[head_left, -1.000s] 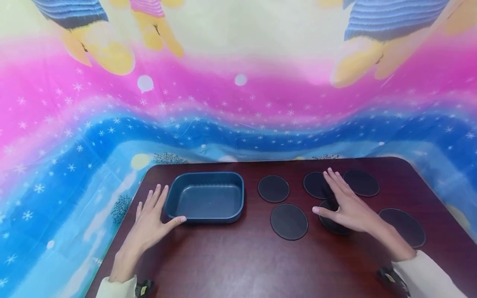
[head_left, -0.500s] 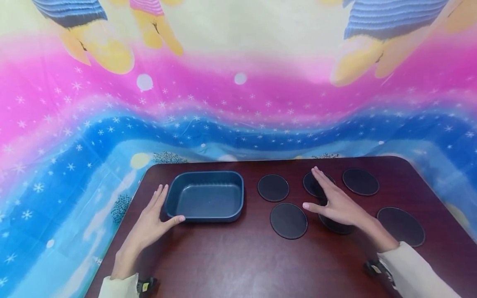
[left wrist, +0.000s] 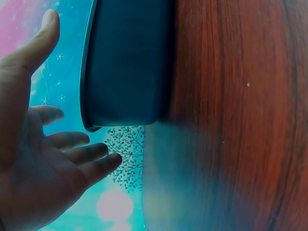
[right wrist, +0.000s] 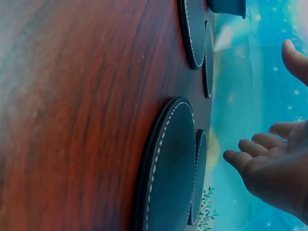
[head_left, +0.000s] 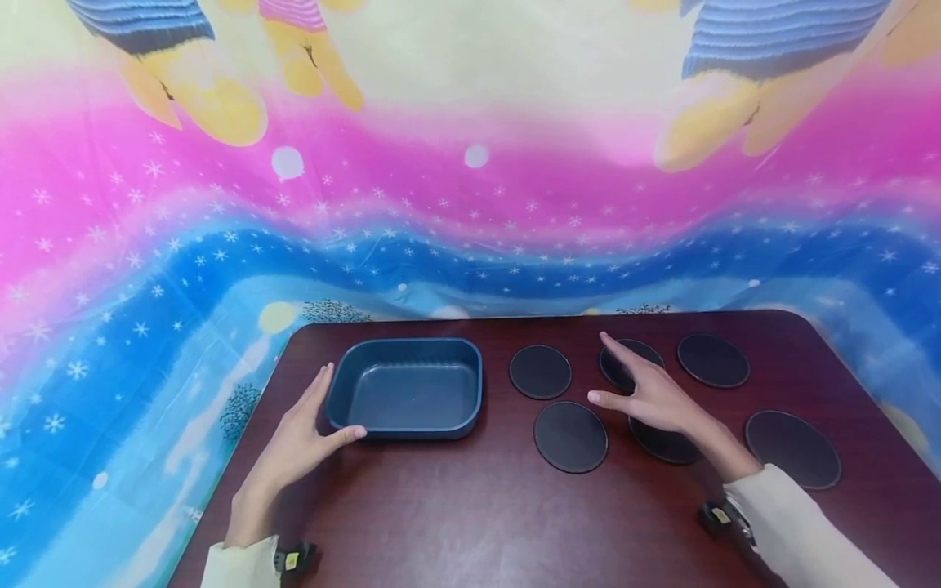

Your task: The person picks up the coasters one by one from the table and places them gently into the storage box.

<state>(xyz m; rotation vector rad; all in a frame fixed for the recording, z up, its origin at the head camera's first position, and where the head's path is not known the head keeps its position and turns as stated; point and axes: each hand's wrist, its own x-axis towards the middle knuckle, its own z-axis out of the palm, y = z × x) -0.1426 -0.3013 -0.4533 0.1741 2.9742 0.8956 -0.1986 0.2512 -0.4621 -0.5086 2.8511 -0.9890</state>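
A dark blue-green rectangular tub (head_left: 415,396) sits at the back left of the table, nothing inside it. My left hand (head_left: 290,445) hovers by its near left corner, fingers extended and thumb spread toward the front rim. In the left wrist view that hand (left wrist: 43,149) is apart from the tub's wall (left wrist: 125,62). My right hand (head_left: 654,398) hovers palm turned left over two black round coasters, one behind (head_left: 648,353) and one in front (head_left: 665,445), partly covering both. White stitching edges a coaster (right wrist: 171,159) in the right wrist view, where the right hand (right wrist: 279,163) holds nothing.
Two more coasters lie between the tub and my right hand, a far coaster (head_left: 540,372) and a near coaster (head_left: 571,437). Further right are a back coaster (head_left: 713,360) and a front coaster (head_left: 792,449). A patterned cloth (head_left: 470,220) hangs behind the reddish-brown table (head_left: 456,506).
My right hand has drifted left across the coasters, uncovering more of the near one and the back right one. The left hand has turned slightly beside the tub; tub and coasters stay put.
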